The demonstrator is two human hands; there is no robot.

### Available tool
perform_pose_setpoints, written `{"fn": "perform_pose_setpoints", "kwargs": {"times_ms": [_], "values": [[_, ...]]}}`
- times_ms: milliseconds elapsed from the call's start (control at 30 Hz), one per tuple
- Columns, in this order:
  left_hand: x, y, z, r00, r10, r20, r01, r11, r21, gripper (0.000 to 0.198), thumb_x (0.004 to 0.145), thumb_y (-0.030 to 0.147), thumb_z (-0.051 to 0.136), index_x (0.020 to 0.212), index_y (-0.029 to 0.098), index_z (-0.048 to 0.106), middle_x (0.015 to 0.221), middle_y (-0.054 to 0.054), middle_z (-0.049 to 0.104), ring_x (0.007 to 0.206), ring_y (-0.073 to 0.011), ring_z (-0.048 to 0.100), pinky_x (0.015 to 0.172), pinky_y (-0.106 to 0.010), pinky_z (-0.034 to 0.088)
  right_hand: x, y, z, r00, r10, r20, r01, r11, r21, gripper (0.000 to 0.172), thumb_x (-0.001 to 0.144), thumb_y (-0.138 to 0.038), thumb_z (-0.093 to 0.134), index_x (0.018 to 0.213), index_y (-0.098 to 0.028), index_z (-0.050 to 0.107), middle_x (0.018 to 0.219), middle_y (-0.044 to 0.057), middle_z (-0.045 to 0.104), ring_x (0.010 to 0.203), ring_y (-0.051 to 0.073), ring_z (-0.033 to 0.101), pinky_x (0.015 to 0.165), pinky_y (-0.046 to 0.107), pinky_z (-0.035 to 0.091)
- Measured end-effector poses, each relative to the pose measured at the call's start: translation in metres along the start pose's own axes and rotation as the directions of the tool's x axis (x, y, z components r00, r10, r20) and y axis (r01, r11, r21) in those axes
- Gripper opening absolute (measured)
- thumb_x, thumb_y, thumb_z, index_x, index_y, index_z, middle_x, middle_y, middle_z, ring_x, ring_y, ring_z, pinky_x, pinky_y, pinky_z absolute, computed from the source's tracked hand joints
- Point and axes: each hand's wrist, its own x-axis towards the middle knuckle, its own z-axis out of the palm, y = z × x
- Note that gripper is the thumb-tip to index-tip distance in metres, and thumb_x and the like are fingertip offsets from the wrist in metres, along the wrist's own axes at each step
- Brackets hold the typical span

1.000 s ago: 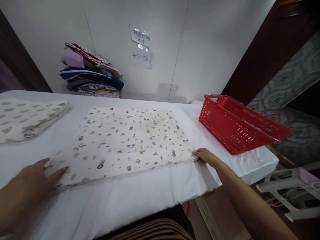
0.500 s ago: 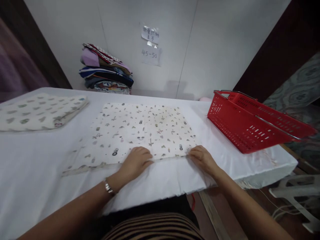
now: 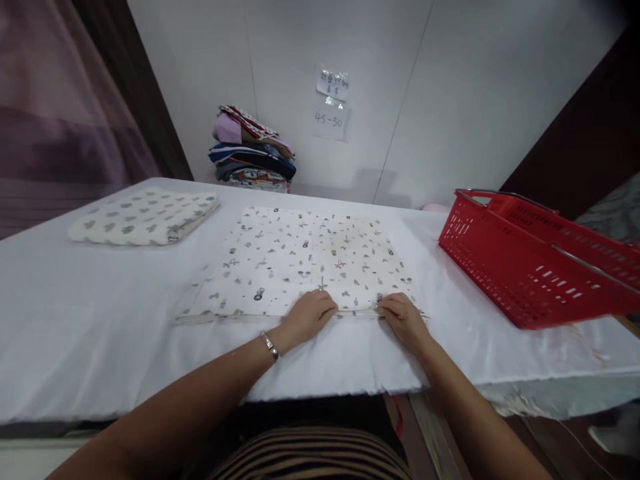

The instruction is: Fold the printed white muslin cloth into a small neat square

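A cream cloth [image 3: 285,260] with small printed figures lies folded flat in layers on the white-covered table [image 3: 125,320]. At the middle of its near edge, my left hand [image 3: 311,313] pinches the cloth between thumb and fingers. My right hand [image 3: 403,317] grips the same edge near the right corner, fingers closed on it. Between the two hands the top layer's edge is slightly raised from the layers below. A metal-banded bracelet [image 3: 270,345] circles my left wrist.
Another folded patterned cloth [image 3: 145,217] lies at the left. A stack of folded fabrics [image 3: 253,150] stands at the back by the wall. On the right sits a red plastic basket [image 3: 530,260] with metal handles. Paper signs [image 3: 331,120] hang on the wall.
My view has turned left, so things appear further right. My hands have come closer together along the near edge and now pinch it, lifting the top layer slightly.
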Motion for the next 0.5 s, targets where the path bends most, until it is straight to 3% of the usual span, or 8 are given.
{"fn": "perform_pose_setpoints", "kwargs": {"times_ms": [133,300,500], "values": [[-0.001,0.001,0.004,0.998,0.050,-0.028,-0.046,0.993,0.107,0.028,0.096,0.026,0.037,0.091,0.020,0.063,0.092,-0.003,0.060,0.086,-0.0173,0.052,0.076,-0.032,0.041,-0.006,0.002,0.005,0.995,-0.091,-0.037,0.089,0.994,-0.060,0.025,0.092,-0.026,0.045,0.093,-0.021,0.069,0.091,0.008,0.063,0.089,0.021,0.052,0.080,0.036,0.044],[-0.002,0.004,0.008,0.995,0.088,0.037,-0.095,0.935,0.341,0.026,0.092,0.012,0.036,0.090,0.018,0.061,0.096,-0.006,0.059,0.087,-0.0189,0.051,0.074,-0.032,0.038,-0.010,0.000,0.005,0.989,-0.146,-0.014,0.142,0.979,-0.143,0.025,0.092,-0.024,0.044,0.095,-0.021,0.069,0.091,0.009,0.062,0.088,0.022,0.051,0.078,0.036,0.043],[-0.004,0.006,0.012,0.992,0.106,0.073,-0.126,0.911,0.392,0.025,0.090,0.007,0.036,0.089,0.018,0.059,0.097,-0.006,0.058,0.091,-0.0198,0.049,0.077,-0.033,0.037,-0.012,-0.003,0.006,0.986,-0.165,0.014,0.164,0.964,-0.208,0.027,0.091,-0.019,0.042,0.097,-0.020,0.069,0.092,0.010,0.062,0.088,0.022,0.050,0.079,0.037,0.041]]}}
